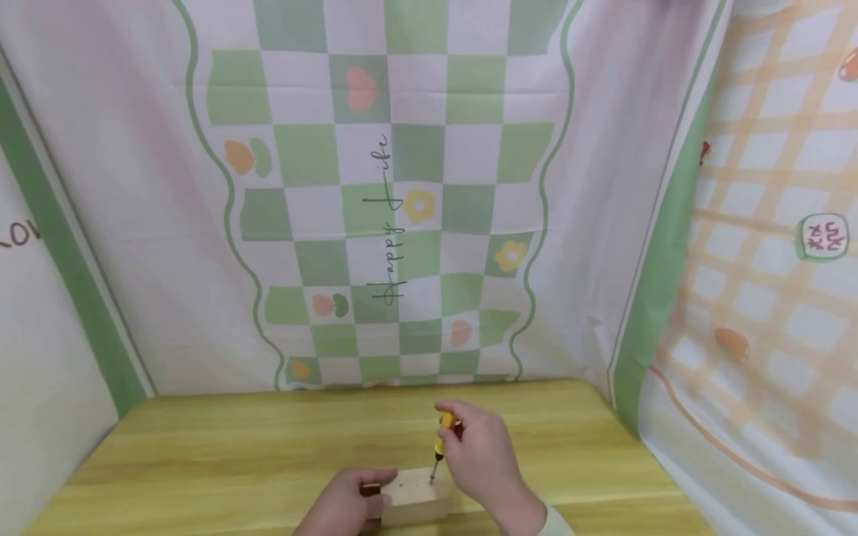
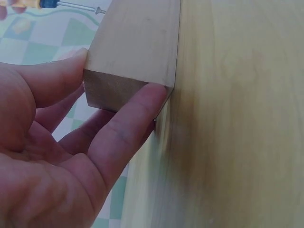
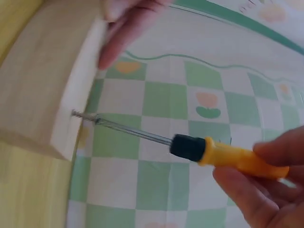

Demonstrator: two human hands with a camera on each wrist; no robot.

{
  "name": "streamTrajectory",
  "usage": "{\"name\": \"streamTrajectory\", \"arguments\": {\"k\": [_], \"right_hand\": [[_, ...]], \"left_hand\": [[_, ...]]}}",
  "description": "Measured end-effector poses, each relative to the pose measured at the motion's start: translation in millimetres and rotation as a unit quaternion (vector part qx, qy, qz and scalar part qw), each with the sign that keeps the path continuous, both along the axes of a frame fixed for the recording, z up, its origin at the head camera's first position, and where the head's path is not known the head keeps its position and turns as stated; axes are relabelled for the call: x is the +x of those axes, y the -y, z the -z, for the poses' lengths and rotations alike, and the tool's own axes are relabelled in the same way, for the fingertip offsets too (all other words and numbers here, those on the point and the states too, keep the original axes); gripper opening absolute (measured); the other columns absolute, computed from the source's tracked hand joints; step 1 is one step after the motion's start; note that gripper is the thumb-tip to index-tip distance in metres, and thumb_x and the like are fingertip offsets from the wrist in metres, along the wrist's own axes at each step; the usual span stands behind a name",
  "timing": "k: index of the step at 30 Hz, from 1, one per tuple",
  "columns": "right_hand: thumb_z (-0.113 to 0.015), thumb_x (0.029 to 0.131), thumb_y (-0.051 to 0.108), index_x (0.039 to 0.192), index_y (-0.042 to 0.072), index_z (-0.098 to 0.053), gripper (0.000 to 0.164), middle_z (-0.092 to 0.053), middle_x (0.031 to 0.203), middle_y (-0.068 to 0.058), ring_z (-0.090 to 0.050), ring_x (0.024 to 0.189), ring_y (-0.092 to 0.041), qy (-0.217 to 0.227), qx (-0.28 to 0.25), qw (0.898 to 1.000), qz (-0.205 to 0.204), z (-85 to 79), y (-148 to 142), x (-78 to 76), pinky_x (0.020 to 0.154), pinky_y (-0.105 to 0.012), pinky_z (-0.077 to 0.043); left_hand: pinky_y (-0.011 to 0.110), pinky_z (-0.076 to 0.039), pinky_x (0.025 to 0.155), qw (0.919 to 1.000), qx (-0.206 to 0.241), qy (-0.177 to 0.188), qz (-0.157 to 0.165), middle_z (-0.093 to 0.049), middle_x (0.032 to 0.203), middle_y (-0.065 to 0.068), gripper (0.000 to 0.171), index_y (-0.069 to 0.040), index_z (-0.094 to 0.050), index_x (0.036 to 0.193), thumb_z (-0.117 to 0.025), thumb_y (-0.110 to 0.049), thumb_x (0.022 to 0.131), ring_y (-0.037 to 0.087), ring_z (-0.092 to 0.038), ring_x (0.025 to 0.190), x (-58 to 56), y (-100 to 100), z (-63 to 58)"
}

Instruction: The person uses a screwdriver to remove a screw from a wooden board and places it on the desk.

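Observation:
A pale wooden block (image 1: 417, 506) lies on the table near its front edge. My left hand (image 1: 342, 505) grips its left end, thumb on one side and fingers on the other, as the left wrist view shows. In my right hand (image 1: 484, 454) is a screwdriver (image 3: 228, 156) with a yellow handle and black collar, pinched between thumb and fingers. Its metal shaft slants down to a screw (image 3: 84, 116), which stands in the block's top face near the right end with part of its thread showing. Small dark marks dot the top face left of the screw.
The wood-grain table (image 1: 255, 439) spreads around the block on all sides. Behind it hangs a green-and-white checked curtain (image 1: 415, 223) with printed hearts and flowers. An orange-checked cloth (image 1: 757, 298) hangs at the right, and a white cloth (image 1: 47, 335) at the left.

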State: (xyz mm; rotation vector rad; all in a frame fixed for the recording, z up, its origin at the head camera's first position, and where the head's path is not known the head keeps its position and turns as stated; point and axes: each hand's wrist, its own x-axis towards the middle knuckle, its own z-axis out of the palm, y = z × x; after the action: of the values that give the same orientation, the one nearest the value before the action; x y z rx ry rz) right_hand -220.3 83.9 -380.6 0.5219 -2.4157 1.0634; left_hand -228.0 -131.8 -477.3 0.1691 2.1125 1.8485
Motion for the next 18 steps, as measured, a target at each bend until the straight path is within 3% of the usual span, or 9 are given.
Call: {"name": "streamTrajectory", "arguments": {"k": [7, 9, 13, 16, 18], "right_hand": [[-0.069, 0.089, -0.006, 0.115, 0.005, -0.07, 0.028, -0.069, 0.096, 0.003, -0.064, 0.077, -0.01, 0.051, 0.011, 0.994, -0.097, -5.0, -17, -10.6, 0.065, -0.024, -0.056], [-0.068, 0.091, -0.004, 0.112, 0.009, -0.07, 0.026, -0.069, 0.096, 0.005, -0.065, 0.078, -0.014, 0.063, 0.012, 0.987, -0.147, -5.4, -24, -16.9, 0.065, -0.026, -0.057], [-0.065, 0.096, 0.002, 0.109, 0.018, -0.07, 0.022, -0.068, 0.097, 0.006, -0.067, 0.081, -0.017, 0.096, 0.008, 0.964, -0.248, -5.0, -38, -31.1, 0.065, -0.031, -0.058], [-0.063, 0.097, 0.005, 0.11, 0.019, -0.071, 0.021, -0.069, 0.1, 0.005, -0.066, 0.085, -0.018, 0.112, 0.003, 0.955, -0.273, -4.9, -44, -33.9, 0.068, -0.032, -0.058], [-0.064, 0.097, 0.006, 0.113, 0.017, -0.071, 0.021, -0.069, 0.103, 0.004, -0.067, 0.086, -0.018, 0.103, 0.006, 0.961, -0.258, -4.9, -43, -30.1, 0.071, -0.031, -0.059]], "left_hand": [[0.046, -0.059, 0.076, 0.9997, -0.018, -0.016, -0.006, -0.061, 0.122, 0.026, 0.04, 0.002, -0.062, 0.131, -0.067, 0.001, 0.091, 0.034, -0.064, 0.101, -0.9, 0, 0.4], [0.046, -0.059, 0.075, 0.9996, -0.021, -0.015, -0.005, -0.061, 0.122, 0.026, 0.039, 0.002, -0.063, 0.131, -0.067, 0.001, 0.091, 0.034, -0.064, 0.101, -1.1, 1, 0.0], [0.046, -0.059, 0.076, 0.9999, -0.011, -0.009, -0.003, -0.061, 0.122, 0.026, 0.04, 0.003, -0.062, 0.13, -0.067, 0.002, 0.091, 0.034, -0.064, 0.101, -0.5, 1, -0.8], [0.046, -0.059, 0.076, 1.0, 0.001, -0.006, -0.001, -0.061, 0.122, 0.026, 0.041, 0.004, -0.062, 0.131, -0.067, 0.004, 0.09, 0.035, -0.065, 0.1, 0.1, 1, 0.2], [0.046, -0.059, 0.076, 1.0, 0.007, -0.005, 0.0, -0.062, 0.121, 0.025, 0.041, 0.004, -0.061, 0.131, -0.067, 0.004, 0.09, 0.034, -0.065, 0.099, 0.4, 0, 1.1]]}}
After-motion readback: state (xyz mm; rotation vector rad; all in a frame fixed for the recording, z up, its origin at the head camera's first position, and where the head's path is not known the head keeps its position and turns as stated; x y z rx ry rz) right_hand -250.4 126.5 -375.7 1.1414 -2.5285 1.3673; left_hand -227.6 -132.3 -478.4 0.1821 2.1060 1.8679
